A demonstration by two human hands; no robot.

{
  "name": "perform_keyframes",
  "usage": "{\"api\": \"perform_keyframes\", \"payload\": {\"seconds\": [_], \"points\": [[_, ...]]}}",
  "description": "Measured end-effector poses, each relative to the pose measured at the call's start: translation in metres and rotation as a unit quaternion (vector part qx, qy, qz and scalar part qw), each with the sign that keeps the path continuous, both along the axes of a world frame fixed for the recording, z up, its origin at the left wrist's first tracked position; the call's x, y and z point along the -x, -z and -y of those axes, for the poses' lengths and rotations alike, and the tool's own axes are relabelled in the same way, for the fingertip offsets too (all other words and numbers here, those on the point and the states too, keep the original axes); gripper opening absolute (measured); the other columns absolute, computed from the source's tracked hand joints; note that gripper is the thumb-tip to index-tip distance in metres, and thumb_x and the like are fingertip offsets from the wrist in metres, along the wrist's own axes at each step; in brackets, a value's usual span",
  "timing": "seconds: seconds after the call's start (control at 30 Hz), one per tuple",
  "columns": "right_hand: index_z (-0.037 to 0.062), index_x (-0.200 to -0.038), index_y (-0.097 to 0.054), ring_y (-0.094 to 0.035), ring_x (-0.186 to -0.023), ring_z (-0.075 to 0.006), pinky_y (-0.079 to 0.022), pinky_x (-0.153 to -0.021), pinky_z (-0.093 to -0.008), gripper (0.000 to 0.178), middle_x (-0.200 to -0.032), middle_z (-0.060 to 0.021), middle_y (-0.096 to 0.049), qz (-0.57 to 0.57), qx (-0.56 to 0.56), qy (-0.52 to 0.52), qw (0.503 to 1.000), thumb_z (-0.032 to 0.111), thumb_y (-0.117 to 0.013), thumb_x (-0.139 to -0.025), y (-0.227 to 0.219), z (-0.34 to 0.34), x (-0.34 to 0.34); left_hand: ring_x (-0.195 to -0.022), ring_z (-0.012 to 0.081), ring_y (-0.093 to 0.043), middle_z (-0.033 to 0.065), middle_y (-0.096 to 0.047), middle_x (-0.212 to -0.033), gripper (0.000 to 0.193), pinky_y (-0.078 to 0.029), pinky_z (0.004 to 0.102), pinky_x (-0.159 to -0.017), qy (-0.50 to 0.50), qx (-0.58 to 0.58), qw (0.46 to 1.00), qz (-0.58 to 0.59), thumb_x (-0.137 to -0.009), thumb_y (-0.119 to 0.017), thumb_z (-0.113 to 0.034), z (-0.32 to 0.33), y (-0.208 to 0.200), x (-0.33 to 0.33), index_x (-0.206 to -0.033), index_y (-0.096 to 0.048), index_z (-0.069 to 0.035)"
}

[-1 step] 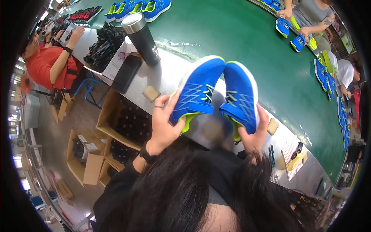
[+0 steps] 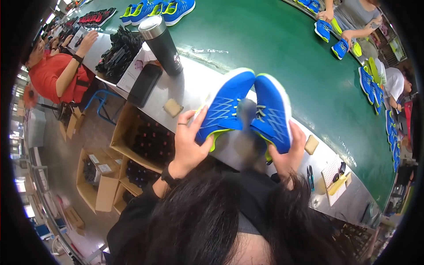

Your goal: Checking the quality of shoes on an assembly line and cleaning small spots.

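My left hand (image 2: 189, 140) grips a blue sneaker (image 2: 227, 101) with a lime-green collar and white sole, fingers along its outer side and thumb near the heel. A matching blue sneaker (image 2: 273, 110) is in my right hand (image 2: 289, 148), thumb at the collar and fingers against the sole. Both shoes are raised over the metal bench edge, toes pointing away and leaning together. Pale laces cross each tongue. Past the left hand lies a tan sponge-like block (image 2: 172, 107); a second tan block (image 2: 312, 144) is just beyond my right hand.
A black tumbler (image 2: 164, 48) and dark case (image 2: 145, 85) stand at left. Cartons (image 2: 100, 190) sit below. A green belt (image 2: 265, 39) carries blue shoes (image 2: 179, 11). Snips (image 2: 310, 177) and a dotted pad (image 2: 334, 183) lie right. Co-workers (image 2: 59, 79) flank the belt.
The toes of both sneakers have dipped slightly toward me. The right sneaker has also shifted and turned a little to the left, in the same grip.
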State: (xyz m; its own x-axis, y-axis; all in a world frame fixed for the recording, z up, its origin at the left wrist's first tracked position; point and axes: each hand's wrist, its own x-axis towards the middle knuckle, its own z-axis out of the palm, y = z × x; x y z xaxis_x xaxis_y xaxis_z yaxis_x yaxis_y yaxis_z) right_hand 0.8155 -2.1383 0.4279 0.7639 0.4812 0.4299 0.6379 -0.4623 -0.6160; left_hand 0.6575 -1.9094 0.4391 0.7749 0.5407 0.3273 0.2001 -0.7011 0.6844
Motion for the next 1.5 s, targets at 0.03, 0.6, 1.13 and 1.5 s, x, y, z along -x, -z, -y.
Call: {"api": "perform_keyframes", "payload": {"seconds": [0.03, 0.6, 1.13, 1.5], "points": [[0.0127, -0.136, -0.051, -0.050, -0.116, -0.0373, -0.039, -0.102, -0.0457, 0.078, -0.127, -0.0173, -0.052, 0.007, 0.056, 0.000, 0.998, 0.012, -0.078, -0.063, 0.001, -0.003, 0.005, -0.112, 0.0331, -0.052, 0.0163, -0.048, -0.121, 0.070, -0.045, 0.0391, -0.095, -0.008, -0.026, 1.000, -0.016, -0.069, -0.074, -0.010, 0.004, 0.003, 0.000, -0.136, -0.055, -0.011], [0.0006, -0.144, -0.038, -0.061, -0.104, -0.0183, -0.050, -0.089, -0.0313, 0.058, -0.127, -0.0139, -0.056, -0.589, -0.202, -0.022, 0.782, 0.023, -0.059, -0.094, 0.005, 0.014, -0.011, -0.110, 0.0223, -0.056, 0.0160, -0.055, -0.124, 0.060, -0.045, 0.0351, -0.096, 0.019, 0.514, 0.858, 0.005, -0.092, -0.067, -0.028, 0.012, 0.003, -0.010, -0.140, -0.042, -0.003], [0.0028, -0.112, -0.066, -0.063, -0.098, -0.0206, -0.053, -0.079, -0.0319, 0.024, -0.113, -0.0114, -0.066, -0.273, 0.132, 0.034, 0.952, 0.014, -0.064, -0.090, -0.004, 0.085, -0.013, -0.110, 0.0317, -0.051, 0.0157, -0.056, -0.113, 0.028, -0.043, 0.0391, -0.094, 0.012, 0.094, 0.994, -0.056, -0.088, -0.056, -0.003, 0.018, 0.033, -0.007, -0.116, -0.061, -0.003], [0.0007, -0.103, -0.067, -0.062, -0.097, -0.0330, -0.049, -0.084, -0.0401, 0.025, -0.105, -0.0160, -0.065, -0.155, 0.273, 0.116, 0.942, 0.021, -0.066, -0.089, -0.013, 0.118, -0.016, -0.083, 0.0282, -0.060, 0.0057, -0.064, -0.081, 0.004, -0.040, 0.0393, -0.078, -0.065, -0.092, 0.993, -0.034, -0.082, -0.064, -0.005, -0.005, 0.034, 0.003, -0.084, -0.061, -0.008]]}}
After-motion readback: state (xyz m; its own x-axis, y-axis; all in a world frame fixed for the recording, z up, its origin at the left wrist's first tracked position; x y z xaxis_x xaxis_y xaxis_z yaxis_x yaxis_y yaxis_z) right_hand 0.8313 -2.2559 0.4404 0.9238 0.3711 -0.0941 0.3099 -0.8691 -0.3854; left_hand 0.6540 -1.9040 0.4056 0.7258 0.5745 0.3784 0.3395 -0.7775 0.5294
